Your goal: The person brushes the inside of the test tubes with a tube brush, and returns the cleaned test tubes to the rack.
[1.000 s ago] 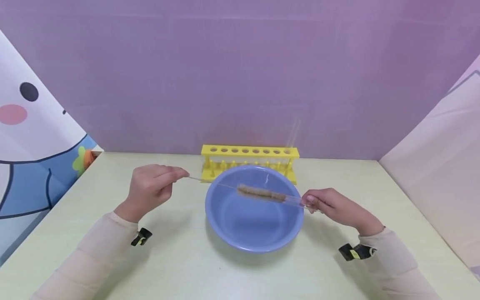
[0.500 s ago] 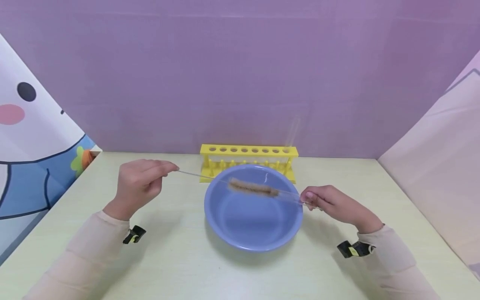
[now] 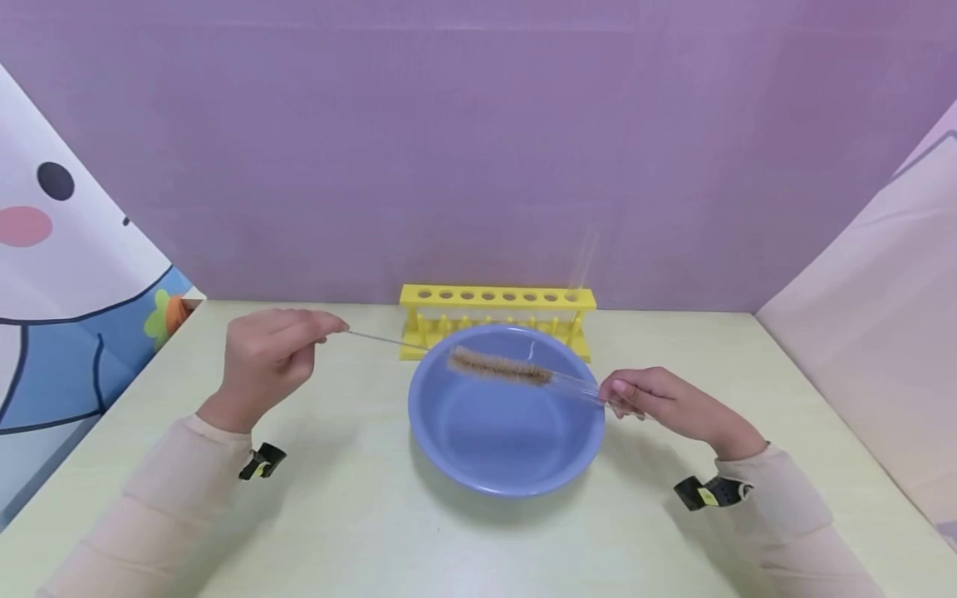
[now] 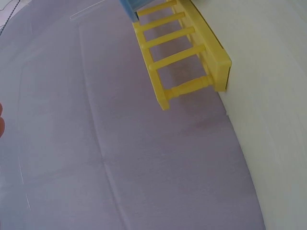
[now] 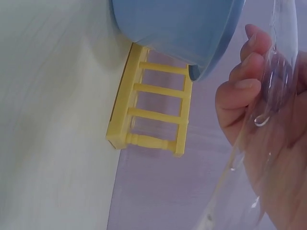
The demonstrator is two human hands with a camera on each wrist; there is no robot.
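Observation:
Between finger and thumb, my left hand pinches the thin twisted wire of a test tube brush. Its brown bristles lie slantwise above a blue basin. My right hand curls its fingers round a clear glass test tube, which points left toward the brush. The darker right end of the bristles is at the tube's mouth; how much of it sits inside I cannot tell. In the right wrist view, fingers wrap the test tube, with drops on the glass. Only fingertips show in the left wrist view.
Behind the basin stands a yellow test tube rack, with one clear tube upright, slightly leaning, in its rightmost hole. The pale table ends at a purple backdrop. Printed cloth hangs on the left.
My left hand has moved left and slightly up, drawing the brush leftward over the basin. More of the wire shows. My right hand with the test tube has stayed nearly still.

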